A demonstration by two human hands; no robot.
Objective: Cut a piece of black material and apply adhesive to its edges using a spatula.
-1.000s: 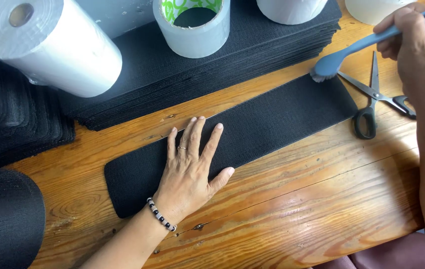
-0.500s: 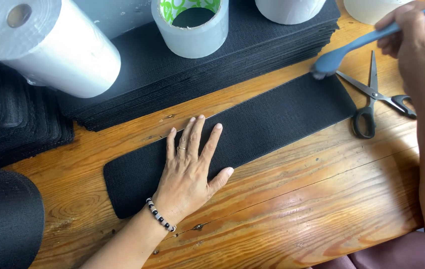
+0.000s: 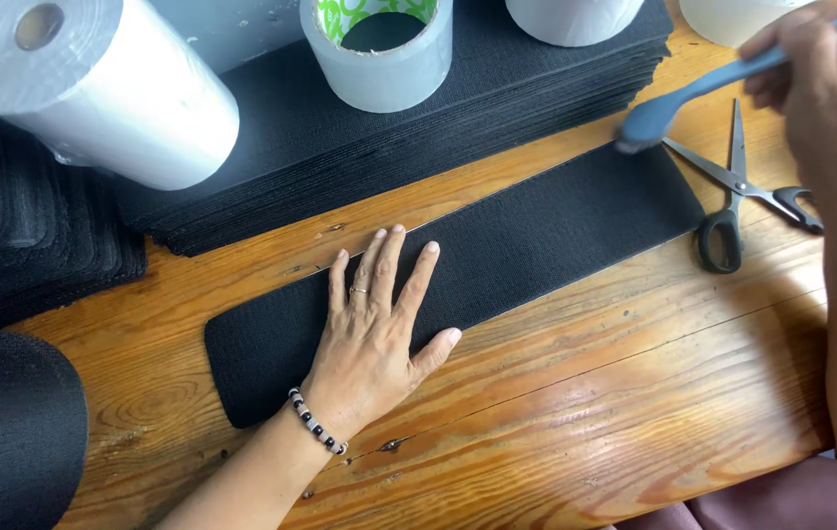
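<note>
Wooden table (image 3: pixel 575 393): left hand (image 3: pixel 374 344) flat on black strip (image 3: pixel 536 231), right hand (image 3: pixel 816 74) gripping blue brush (image 3: pixel 693 93).

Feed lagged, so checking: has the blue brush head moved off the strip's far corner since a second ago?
No. The brush head sits at the black strip corner, left of the scissors, as before.
</note>
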